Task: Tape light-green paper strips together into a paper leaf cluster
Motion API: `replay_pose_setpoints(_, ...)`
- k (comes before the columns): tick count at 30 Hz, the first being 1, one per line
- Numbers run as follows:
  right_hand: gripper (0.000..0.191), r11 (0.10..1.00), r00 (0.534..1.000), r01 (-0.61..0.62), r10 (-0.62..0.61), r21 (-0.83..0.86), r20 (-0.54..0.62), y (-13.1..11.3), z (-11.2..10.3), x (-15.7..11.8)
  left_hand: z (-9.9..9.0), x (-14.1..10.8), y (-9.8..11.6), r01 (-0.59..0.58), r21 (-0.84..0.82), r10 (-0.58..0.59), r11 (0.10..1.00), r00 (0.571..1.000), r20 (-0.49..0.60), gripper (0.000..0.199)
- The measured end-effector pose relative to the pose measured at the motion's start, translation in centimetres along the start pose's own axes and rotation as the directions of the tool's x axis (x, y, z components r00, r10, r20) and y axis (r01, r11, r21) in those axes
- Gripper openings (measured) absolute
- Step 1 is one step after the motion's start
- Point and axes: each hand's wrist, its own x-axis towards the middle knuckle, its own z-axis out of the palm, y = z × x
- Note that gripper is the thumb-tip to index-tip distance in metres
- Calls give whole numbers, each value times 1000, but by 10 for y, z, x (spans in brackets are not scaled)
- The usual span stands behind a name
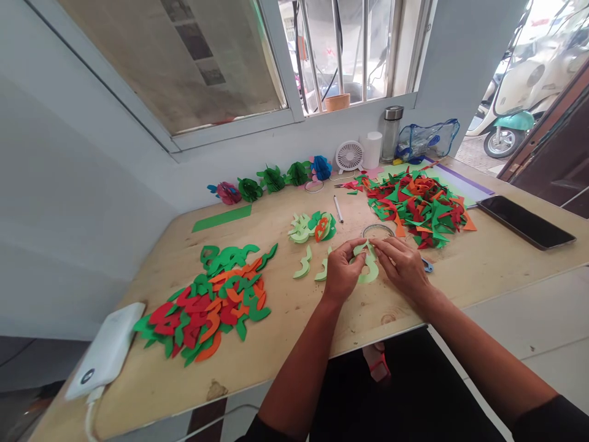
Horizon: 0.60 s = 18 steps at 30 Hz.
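Note:
Between my two hands is a light green paper cutout (369, 272), curved in outline with an opening in it. My left hand (344, 265) pinches its left side, and my right hand (401, 263) closes on its upper right edge, fingertips nearly meeting at the top. Left of my hands lie a curved light green paper piece (302, 264) and another one (322, 270), partly covered by my left hand. Beyond them sit a small stack of pale green cutouts (300, 227) and a green and orange bundle (323, 226). Blue scissor handles (427, 265) show beside my right hand.
Curved red, orange and green cutouts (216, 301) are piled at left, paper scraps (418, 205) at right. A phone (527, 221) lies at the right edge, a white power bank (108, 350) at far left. Paper turtles (273, 178), a fan (350, 156) and a bottle (391, 135) line the wall.

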Motion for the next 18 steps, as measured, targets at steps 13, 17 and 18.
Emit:
replay_pose_setpoints(13,30,998,998,49,-50,-48,-36,1,1,0,0,1,-4,-13,-5,13,1000,1000,-23,35)
replay_pose_setpoints(17,29,996,998,57,-59,-72,-24,1,2,0,0,1,-4,-2,-22,1,1000,1000,-26,35)
replay_pose_setpoints(18,30,995,998,59,-61,-80,-22,1,2,0,0,1,-4,-3,-20,2,1000,1000,-24,35)
